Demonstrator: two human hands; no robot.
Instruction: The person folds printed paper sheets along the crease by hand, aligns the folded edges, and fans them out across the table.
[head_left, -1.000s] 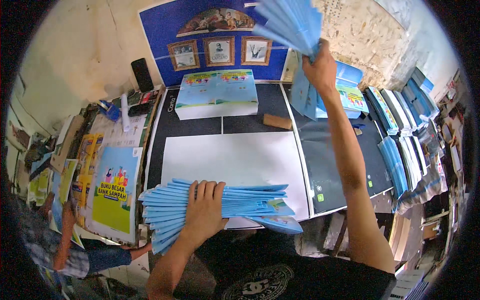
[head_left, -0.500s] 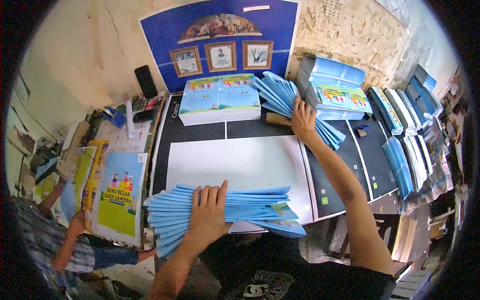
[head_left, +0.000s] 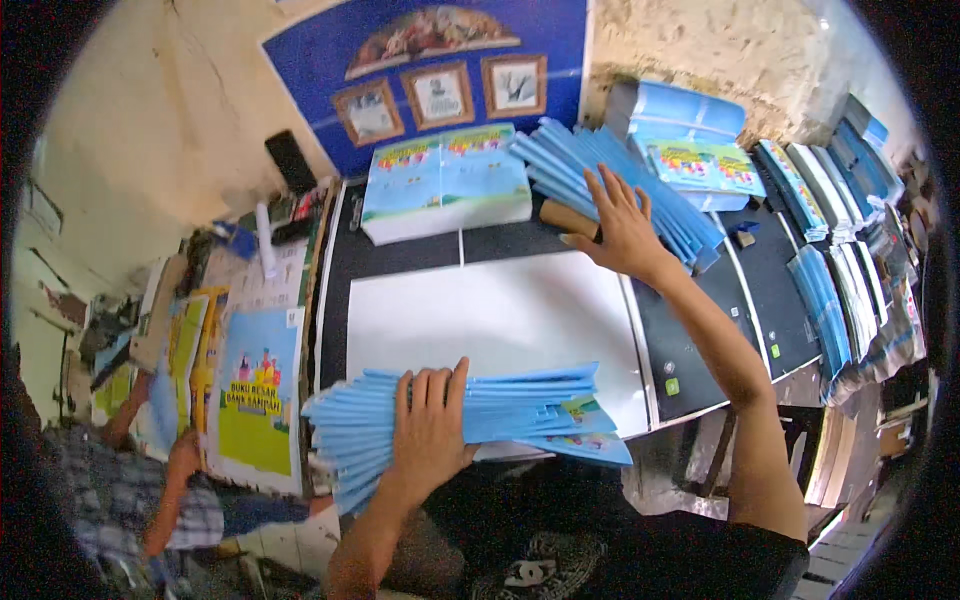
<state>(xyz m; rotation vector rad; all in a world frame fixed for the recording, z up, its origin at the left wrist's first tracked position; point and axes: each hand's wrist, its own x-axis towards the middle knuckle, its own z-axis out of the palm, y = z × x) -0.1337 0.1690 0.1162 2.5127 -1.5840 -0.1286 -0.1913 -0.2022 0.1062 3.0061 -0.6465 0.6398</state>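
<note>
My left hand (head_left: 428, 430) lies over a bundle of folded blue printed covers (head_left: 540, 395) at the near edge of the table. Its fingers reach across to the bundle's far side, and the thumb is at the near side. Farther off to the right, my right hand (head_left: 625, 225) is at a second, fanned pile of folded blue covers (head_left: 570, 165), fingers apart and holding nothing. Just left of that hand is a brown block (head_left: 570, 218). A white sheet (head_left: 480, 310) lies flat between the two piles.
Two stacks of printed sheets (head_left: 445, 190) stand at the back. More blue and printed covers (head_left: 700, 165) are piled at the back right, with upright bundles (head_left: 820, 300) farther right. At left, another person's hand (head_left: 183, 455) is beside a printed poster sheet (head_left: 258, 400).
My right hand has lifted its fingers from the fanned pile and spread them. My left hand stays on the near bundle. The whole view has shifted slightly.
</note>
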